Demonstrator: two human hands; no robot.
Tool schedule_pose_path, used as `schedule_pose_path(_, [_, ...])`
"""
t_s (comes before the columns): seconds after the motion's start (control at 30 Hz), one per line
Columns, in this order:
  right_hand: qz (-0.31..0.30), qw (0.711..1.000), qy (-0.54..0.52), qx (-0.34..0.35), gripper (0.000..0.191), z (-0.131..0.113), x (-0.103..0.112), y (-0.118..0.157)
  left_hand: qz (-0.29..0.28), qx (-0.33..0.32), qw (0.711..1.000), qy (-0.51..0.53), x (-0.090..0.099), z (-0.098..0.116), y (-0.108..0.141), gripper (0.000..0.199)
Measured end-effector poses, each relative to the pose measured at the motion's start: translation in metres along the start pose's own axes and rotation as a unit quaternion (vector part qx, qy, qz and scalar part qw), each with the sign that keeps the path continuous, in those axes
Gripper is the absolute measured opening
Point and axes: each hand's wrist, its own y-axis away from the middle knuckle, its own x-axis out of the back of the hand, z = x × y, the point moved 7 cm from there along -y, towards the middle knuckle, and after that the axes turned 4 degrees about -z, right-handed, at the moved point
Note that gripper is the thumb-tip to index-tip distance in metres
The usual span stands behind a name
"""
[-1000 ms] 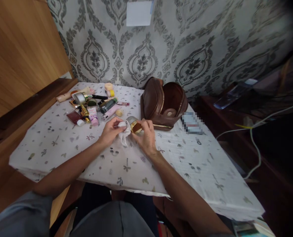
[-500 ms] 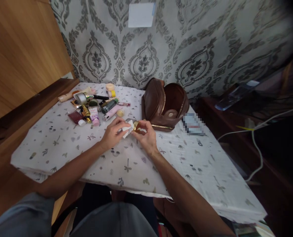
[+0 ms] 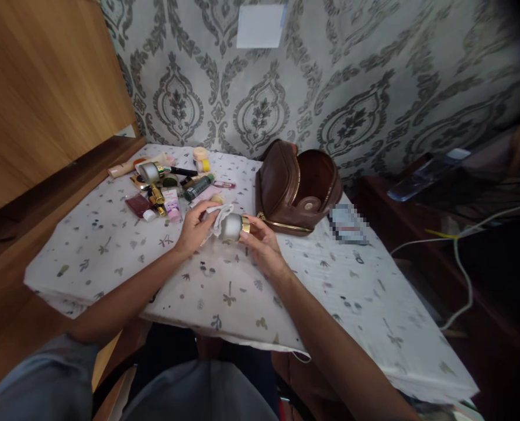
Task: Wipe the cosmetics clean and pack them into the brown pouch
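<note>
My left hand (image 3: 193,228) is closed on a white cloth or tissue (image 3: 219,217), which lies against the side of a frosted jar (image 3: 231,227) with a gold band. My right hand (image 3: 263,242) grips this jar by its gold end, the frosted end pointing left. Both hands are over the middle of the patterned white cloth on the table. Left of them lies a group of cosmetics, among them a dark green bottle (image 3: 198,188), a pink and white tube (image 3: 172,206) and gold-capped items (image 3: 155,194).
An open brown bag (image 3: 281,187) stands behind my right hand. To its right lies a blurred flat packet (image 3: 348,224). Two small stacked jars (image 3: 200,159) are near the patterned wall. A clear bottle (image 3: 426,175) and a white cable (image 3: 464,280) are at the right.
The frosted body of the jar now shows between my hands. My left hand has moved slightly left and up with the white cloth. The view has shifted a little.
</note>
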Motion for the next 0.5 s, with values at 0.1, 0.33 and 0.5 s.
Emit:
schedule_pose_path(0.1, [0.006, 0.999, -0.038, -0.013, 0.053, 0.003, 0.000, 0.000, 0.003, -0.015, 0.999, -0.030, 0.000, 0.000, 0.001, 0.018])
schedule_pose_path(0.33, [0.041, 0.995, -0.086, -0.015, 0.038, 0.014, 0.012, -0.006, -0.013, -0.106, 0.990, -0.090, -0.007, 0.021, 0.010, 0.014])
schedule_pose_path(0.5, [0.035, 0.996, -0.078, -0.022, 0.042, 0.015, 0.012, -0.005, -0.017, -0.147, 0.985, -0.094, -0.008, 0.032, 0.014, 0.015])
